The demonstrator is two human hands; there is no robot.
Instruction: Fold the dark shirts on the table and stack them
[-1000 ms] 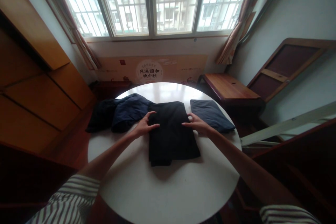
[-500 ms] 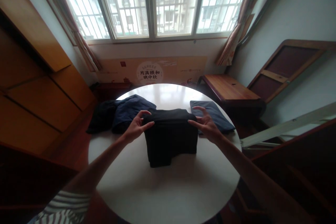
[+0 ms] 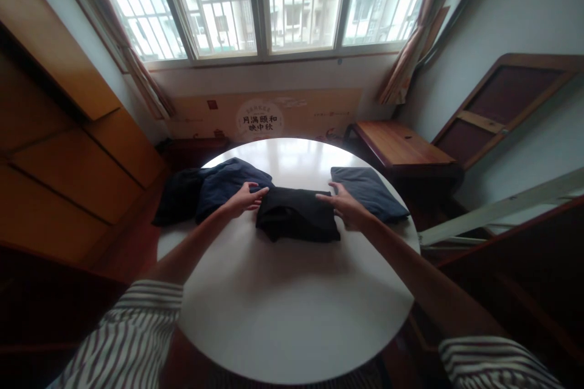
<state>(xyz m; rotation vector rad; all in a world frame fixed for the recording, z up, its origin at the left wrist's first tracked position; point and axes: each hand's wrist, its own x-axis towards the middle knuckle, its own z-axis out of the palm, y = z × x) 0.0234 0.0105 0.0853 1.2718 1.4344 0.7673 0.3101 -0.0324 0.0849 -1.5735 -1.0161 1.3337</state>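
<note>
A black folded garment [image 3: 298, 216] lies in a compact bundle on the white round table [image 3: 292, 310]; its exact kind does not show. At its far left corner, my left hand [image 3: 246, 199] pinches the cloth edge, the thumb on top. My right hand [image 3: 347, 205] grips the right side, its thumb laid over the upper face and its other fingers partly hidden at the edge. Left of the bundle is a heap of dark blue clothing [image 3: 223, 185] with black clothing [image 3: 177, 197] beside it. A folded grey-blue garment [image 3: 368, 193] lies flat beyond my right hand.
Past the table's far right edge stands a low wooden table [image 3: 401, 143]. Wooden cabinets [image 3: 59, 146] line the left side, and a barred window [image 3: 269, 6] with curtains is ahead. A pale rail [image 3: 502, 209] slants in from the right.
The black garment was held up with its lower part hanging toward me; now it lies lower and shorter as a folded bundle. Both hands have come down with it.
</note>
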